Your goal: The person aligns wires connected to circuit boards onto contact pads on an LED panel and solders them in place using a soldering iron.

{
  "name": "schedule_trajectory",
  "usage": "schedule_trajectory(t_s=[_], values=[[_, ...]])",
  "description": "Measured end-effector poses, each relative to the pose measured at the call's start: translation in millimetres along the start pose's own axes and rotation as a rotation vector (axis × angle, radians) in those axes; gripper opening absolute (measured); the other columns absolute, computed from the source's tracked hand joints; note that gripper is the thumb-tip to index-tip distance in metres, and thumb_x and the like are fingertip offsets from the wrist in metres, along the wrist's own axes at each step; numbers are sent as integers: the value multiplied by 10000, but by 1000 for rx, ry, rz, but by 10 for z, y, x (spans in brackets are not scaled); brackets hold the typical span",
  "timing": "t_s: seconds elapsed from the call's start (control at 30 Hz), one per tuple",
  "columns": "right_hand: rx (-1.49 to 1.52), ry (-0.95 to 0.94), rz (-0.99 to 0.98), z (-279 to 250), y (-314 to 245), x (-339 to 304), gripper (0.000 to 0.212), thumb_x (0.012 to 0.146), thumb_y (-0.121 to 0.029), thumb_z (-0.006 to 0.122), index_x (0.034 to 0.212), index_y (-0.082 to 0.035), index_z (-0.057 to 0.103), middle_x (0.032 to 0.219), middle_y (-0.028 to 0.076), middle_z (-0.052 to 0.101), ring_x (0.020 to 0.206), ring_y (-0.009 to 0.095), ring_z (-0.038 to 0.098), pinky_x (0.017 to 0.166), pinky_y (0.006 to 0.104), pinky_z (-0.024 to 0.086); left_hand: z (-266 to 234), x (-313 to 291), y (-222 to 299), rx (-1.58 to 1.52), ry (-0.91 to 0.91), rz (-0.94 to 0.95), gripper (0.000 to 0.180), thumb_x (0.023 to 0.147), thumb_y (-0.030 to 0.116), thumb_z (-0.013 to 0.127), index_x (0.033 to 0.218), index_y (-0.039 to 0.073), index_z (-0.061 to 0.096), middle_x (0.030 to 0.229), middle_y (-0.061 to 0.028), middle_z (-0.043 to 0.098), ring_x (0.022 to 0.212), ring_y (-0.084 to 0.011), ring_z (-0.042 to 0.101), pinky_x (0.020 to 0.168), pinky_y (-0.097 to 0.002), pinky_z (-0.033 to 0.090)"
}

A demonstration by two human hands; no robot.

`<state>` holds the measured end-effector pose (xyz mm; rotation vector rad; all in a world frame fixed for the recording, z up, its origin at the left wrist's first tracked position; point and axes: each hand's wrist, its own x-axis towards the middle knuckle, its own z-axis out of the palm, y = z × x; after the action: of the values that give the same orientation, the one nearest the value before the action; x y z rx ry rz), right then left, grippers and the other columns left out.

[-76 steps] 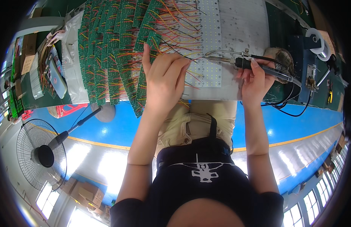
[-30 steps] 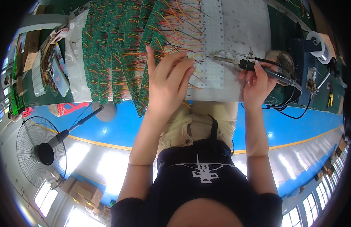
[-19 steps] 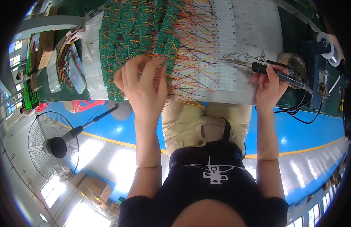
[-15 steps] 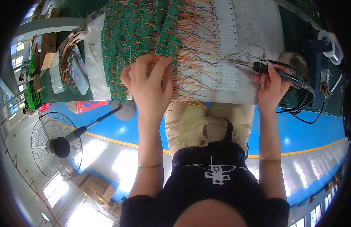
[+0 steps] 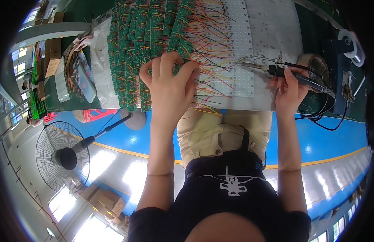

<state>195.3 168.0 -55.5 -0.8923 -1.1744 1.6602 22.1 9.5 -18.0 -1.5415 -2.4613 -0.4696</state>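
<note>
My right hand (image 5: 291,90) grips a soldering iron (image 5: 278,71) by its black handle. A thin metal tube is fixed along the iron, and its tip points left over the white LED boards (image 5: 243,48). Over the green circuit boards (image 5: 132,52), my left hand (image 5: 169,82) is closed with its fingers bent down. Its thumb side is beside the red, yellow and black wires (image 5: 213,74) that stick out to the right. What those fingertips hold is hidden by the hand. The green boards lie in overlapping columns with short wires on them.
A solder spool (image 5: 352,47) stands on a blue holder at the right, near a round dark-stained container (image 5: 316,66). Black cables (image 5: 322,115) hang by the table's front edge. Plastic bags (image 5: 102,60) and a light-blue phone-like object (image 5: 86,82) lie left. A fan (image 5: 68,157) stands on the floor.
My left hand has shifted slightly right and its fingers have moved over toward the wires. My right hand and the soldering iron have stayed almost in place.
</note>
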Motion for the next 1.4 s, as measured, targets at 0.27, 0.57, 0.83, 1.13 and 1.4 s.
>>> schedule_trajectory(t_s=[0.27, 0.57, 0.83, 1.13, 1.4], values=[[10, -15, -5, -11, 2, 3, 101, 784, -31, 536, 813, 27, 460, 601, 61, 452, 452, 88, 409, 440, 268, 443, 47, 65, -15, -51, -12, 37, 151, 640, 114, 673, 754, 186, 606, 839, 10, 455, 824, -182, 456, 812, -372, 276], [1, 9, -1, 19, -13, 5, 99, 779, -20, 540, 814, 30, 462, 584, 50, 441, 431, 73, 390, 435, 261, 439, 85, 55, 51, -204, -7, 153, 174, 619, 77, 667, 753, 149, 582, 831, 6, 502, 815, -191, 483, 826, -388, 303], [24, 12, 5, 15, -8, 1, 97, 778, -16, 537, 809, 31, 458, 569, 42, 429, 427, 71, 385, 433, 260, 436, 247, 34, 172, -328, -28, 182, 161, 639, 57, 660, 757, 129, 578, 762, 14, 550, 768, -186, 518, 873, -377, 298], [20, -7, -18, -1, 2, 3, 84, 775, -19, 524, 804, 22, 457, 626, 62, 458, 443, 77, 407, 434, 260, 444, 300, -41, 216, -259, 66, 104, 126, 668, 94, 640, 760, 142, 569, 738, 15, 522, 768, -170, 510, 870, -393, 280], [-14, -3, 4, -13, -6, 0, 82, 772, -26, 521, 799, 21, 459, 640, 70, 467, 448, 76, 413, 431, 263, 445, 298, -62, 195, -274, 76, 107, 143, 661, 86, 639, 785, 144, 598, 730, 20, 529, 770, -160, 513, 882, -392, 270]])
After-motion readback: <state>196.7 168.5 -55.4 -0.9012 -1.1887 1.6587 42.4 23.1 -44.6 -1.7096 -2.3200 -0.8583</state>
